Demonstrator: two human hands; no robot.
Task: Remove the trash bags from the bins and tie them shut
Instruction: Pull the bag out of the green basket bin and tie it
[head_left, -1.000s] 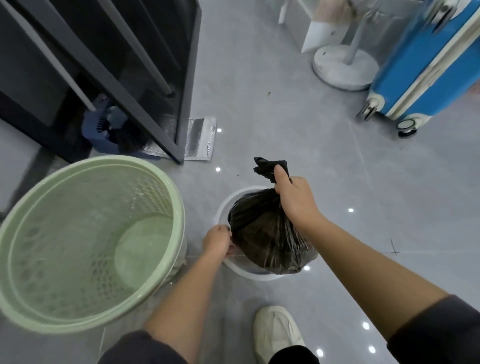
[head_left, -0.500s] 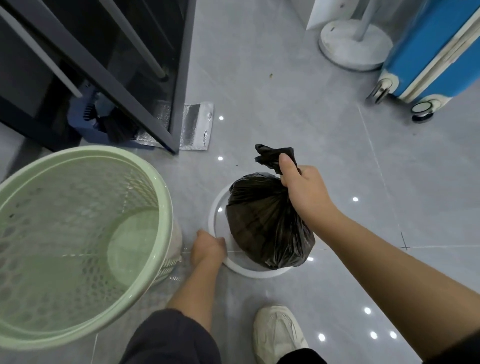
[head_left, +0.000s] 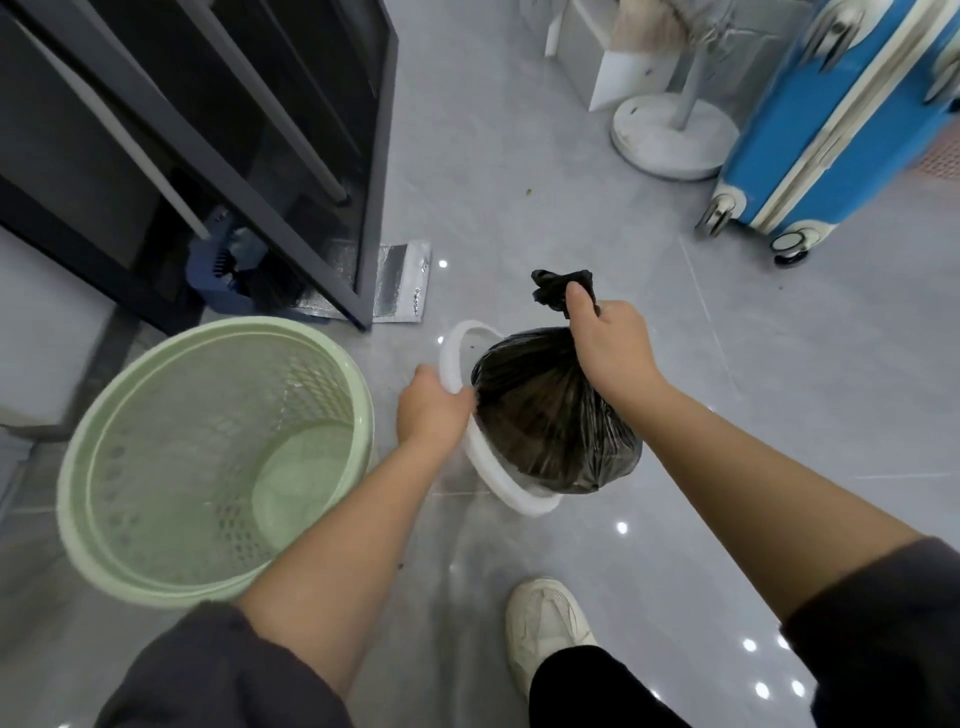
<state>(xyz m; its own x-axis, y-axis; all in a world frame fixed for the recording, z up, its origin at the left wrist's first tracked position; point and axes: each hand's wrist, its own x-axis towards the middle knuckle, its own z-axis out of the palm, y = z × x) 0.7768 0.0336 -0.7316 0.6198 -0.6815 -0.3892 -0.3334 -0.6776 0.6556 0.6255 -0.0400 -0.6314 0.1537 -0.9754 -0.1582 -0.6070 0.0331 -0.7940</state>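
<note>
Centre frame: right hand (head_left: 613, 353) clamps the bunched neck of the black trash bag (head_left: 550, 415), which hangs partly inside the white bin (head_left: 451, 358). Left hand (head_left: 431, 410) grips the bin's rim. Risks: thin film snags on the rim and tears; bin tips if the left grip slackens.

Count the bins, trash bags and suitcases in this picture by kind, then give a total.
Bins: 2, the green bin and the white bin
Trash bags: 1, the black trash bag
Suitcases: 1, the blue suitcase
Total: 4
</note>
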